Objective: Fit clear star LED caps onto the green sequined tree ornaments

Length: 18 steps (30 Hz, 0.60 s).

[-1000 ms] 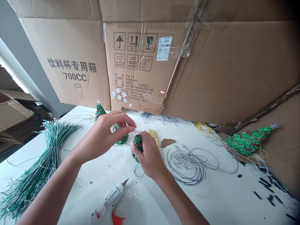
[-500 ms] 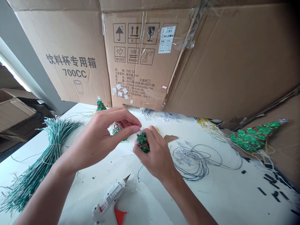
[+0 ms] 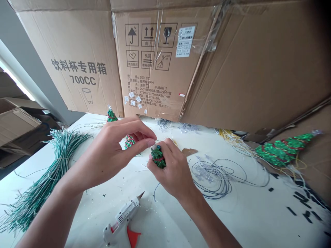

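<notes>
My right hand (image 3: 173, 170) is wrapped round a small green Christmas tree (image 3: 158, 158) with red trim, its silvery tip upward. Right at that tip, my left hand (image 3: 120, 146) pinches with thumb and fingertips; what lies in the pinch is too small to make out. Behind my left hand stands another small tree (image 3: 129, 141), partly hidden. A further small tree (image 3: 111, 114) is at the back of the table. Below my hands lies a white hot glue gun (image 3: 123, 215) with a red trigger.
On the left lies a thick bundle of green wires (image 3: 58, 162). Dark coiled wire (image 3: 219, 187) with clear star pieces is on the right. A larger tree (image 3: 284, 150) leans near cardboard, with black strips (image 3: 301, 198) scattered below. Cardboard boxes (image 3: 155, 62) wall off the back.
The view has shifted very slightly. Both hands keep nearly the same position at the small Christmas tree.
</notes>
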Each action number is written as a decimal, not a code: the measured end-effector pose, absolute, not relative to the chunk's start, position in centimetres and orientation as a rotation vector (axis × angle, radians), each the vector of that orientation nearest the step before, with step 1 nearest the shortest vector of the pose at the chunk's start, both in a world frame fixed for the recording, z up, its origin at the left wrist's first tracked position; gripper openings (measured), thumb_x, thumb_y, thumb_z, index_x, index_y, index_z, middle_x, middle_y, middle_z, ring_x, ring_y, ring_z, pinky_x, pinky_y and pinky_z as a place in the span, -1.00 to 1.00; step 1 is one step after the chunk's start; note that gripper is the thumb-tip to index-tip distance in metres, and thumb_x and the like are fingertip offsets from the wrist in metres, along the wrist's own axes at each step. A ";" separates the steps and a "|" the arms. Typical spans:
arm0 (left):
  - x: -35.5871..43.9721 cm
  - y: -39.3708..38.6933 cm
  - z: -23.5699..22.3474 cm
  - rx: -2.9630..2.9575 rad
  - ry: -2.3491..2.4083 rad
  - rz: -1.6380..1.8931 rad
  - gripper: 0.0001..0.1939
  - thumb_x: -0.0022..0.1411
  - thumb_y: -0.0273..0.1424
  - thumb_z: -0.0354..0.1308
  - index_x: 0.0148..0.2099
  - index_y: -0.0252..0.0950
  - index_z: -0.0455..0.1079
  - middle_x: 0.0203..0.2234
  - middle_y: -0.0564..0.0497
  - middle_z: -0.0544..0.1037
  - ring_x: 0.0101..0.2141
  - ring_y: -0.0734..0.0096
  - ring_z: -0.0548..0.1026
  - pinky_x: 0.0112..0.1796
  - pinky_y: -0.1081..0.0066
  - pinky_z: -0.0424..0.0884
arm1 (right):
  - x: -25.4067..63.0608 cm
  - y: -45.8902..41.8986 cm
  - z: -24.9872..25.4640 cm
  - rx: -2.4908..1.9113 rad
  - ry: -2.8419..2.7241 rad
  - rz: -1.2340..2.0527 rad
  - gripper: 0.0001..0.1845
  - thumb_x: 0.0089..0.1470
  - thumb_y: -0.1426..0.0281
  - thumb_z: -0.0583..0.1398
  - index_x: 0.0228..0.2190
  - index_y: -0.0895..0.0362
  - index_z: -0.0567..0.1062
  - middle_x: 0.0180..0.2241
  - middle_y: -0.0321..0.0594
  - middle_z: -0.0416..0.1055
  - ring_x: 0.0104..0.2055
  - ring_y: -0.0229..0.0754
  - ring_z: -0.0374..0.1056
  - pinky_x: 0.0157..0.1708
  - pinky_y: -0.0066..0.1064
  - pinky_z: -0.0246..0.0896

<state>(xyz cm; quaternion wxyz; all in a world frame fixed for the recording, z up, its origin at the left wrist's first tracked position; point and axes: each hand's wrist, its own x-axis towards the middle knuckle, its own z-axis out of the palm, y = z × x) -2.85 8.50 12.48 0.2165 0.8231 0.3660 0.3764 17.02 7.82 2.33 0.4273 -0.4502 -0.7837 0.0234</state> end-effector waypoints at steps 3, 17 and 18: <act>-2.8 8.5 12.5 2.285 1.020 1.044 -0.88 0.53 -0.31 0.25 -0.11 -0.14 0.61 -0.24 0.11 0.64 -0.22 0.47 0.55 -0.19 0.41 0.44 | 17.1 7.8 2.4 -1.126 -1.955 0.058 -0.97 0.29 0.42 0.17 -0.23 0.10 0.43 -0.30 -0.25 0.26 -0.30 -0.08 0.26 -0.28 -0.20 0.25; -2.8 8.5 12.4 2.306 1.058 1.022 -0.87 0.53 -0.30 0.25 -0.10 -0.12 0.62 -0.23 0.11 0.65 -0.21 0.45 0.55 -0.18 0.38 0.44 | 17.0 7.7 2.5 -1.167 -1.968 0.011 -0.96 0.28 0.41 0.17 -0.26 0.09 0.43 -0.31 -0.26 0.26 -0.31 -0.08 0.25 -0.30 -0.21 0.23; -2.8 8.5 12.4 2.306 1.058 1.021 -0.87 0.53 -0.30 0.25 -0.10 -0.12 0.62 -0.23 0.10 0.66 -0.21 0.44 0.55 -0.18 0.37 0.44 | 17.0 7.7 2.5 -1.174 -1.969 0.005 -0.96 0.28 0.41 0.17 -0.26 0.09 0.43 -0.31 -0.25 0.26 -0.31 -0.08 0.25 -0.30 -0.22 0.22</act>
